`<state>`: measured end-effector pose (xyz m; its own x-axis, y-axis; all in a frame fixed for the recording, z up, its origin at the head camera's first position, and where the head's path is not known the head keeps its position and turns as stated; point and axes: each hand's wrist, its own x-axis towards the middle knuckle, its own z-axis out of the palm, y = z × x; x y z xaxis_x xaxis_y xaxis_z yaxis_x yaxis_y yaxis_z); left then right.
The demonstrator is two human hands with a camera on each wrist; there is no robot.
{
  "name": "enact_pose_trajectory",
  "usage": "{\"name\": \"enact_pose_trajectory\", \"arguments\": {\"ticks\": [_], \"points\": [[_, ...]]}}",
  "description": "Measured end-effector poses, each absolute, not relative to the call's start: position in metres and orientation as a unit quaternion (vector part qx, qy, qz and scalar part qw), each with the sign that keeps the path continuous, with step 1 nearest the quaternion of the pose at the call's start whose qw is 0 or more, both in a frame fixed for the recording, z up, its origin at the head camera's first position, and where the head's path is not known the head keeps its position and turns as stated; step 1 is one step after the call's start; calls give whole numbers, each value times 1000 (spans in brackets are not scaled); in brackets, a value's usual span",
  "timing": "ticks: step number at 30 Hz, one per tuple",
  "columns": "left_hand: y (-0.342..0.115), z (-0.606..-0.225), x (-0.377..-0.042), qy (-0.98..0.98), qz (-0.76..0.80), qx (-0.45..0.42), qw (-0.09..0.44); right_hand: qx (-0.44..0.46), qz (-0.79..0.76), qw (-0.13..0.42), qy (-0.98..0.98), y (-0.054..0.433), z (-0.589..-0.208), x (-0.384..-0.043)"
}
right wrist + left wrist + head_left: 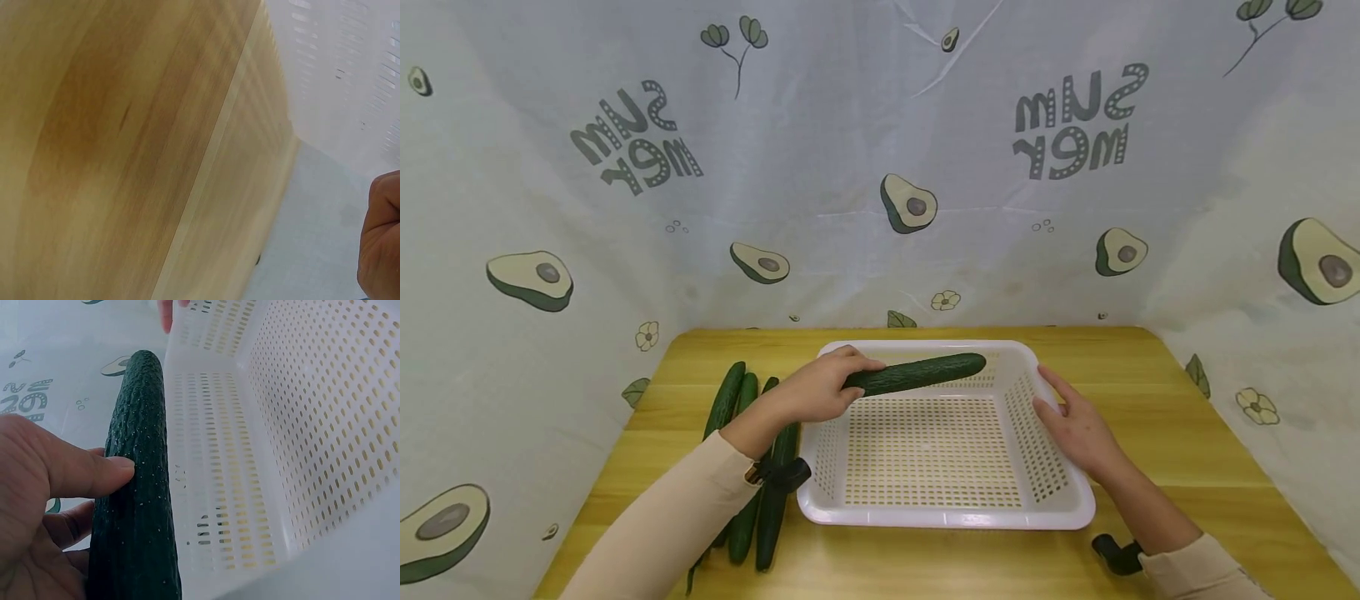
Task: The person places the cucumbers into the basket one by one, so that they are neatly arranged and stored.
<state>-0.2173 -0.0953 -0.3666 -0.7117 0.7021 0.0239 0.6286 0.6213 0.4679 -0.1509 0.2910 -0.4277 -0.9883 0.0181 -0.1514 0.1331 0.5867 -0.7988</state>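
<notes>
Held by one end in my left hand [826, 385], a dark green cucumber [925, 374] lies nearly level over the far part of a white plastic basket [947, 518]. In the left wrist view, the thumb presses on the bumpy skin of the cucumber [139, 487], with fingers curled behind it. My right hand [1081, 429] grips the basket's right rim, thumb and forefinger spread along it. Part of that hand [382, 240] shows at the edge of the right wrist view, beside the basket wall [337, 81]. No cucumber lies on the perforated basket floor.
Several more cucumbers [743, 517] lie side by side on the wooden table [947, 562], left of the basket and partly hidden by my left forearm. A printed curtain [835, 167] hangs behind the table and along both sides.
</notes>
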Motion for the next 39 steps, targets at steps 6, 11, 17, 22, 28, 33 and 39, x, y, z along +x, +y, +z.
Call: {"name": "enact_pose_trajectory", "arguments": {"ticks": [6, 11, 17, 22, 28, 33, 39], "points": [[-81, -368, -227, 890, 214, 391, 90, 45, -442, 62, 894, 290, -428, -153], [-66, -370, -234, 894, 202, 388, 103, 49, -451, 61, 889, 291, -429, -152], [-47, -376, -239, 894, 187, 392, 112, 49, -454, 59, 888, 294, -429, -150], [-38, -383, -241, 902, 163, 386, 102, 47, -452, 55, 889, 292, -429, -151], [-27, -393, -242, 911, 131, 380, 92, 54, -460, 63, 884, 292, -429, -151], [-22, -397, -244, 918, 104, 375, 79, 51, -463, 66, 882, 292, -429, -151], [-20, -404, -246, 926, 79, 366, 56, 52, -462, 69, 883, 292, -430, -152]]}}
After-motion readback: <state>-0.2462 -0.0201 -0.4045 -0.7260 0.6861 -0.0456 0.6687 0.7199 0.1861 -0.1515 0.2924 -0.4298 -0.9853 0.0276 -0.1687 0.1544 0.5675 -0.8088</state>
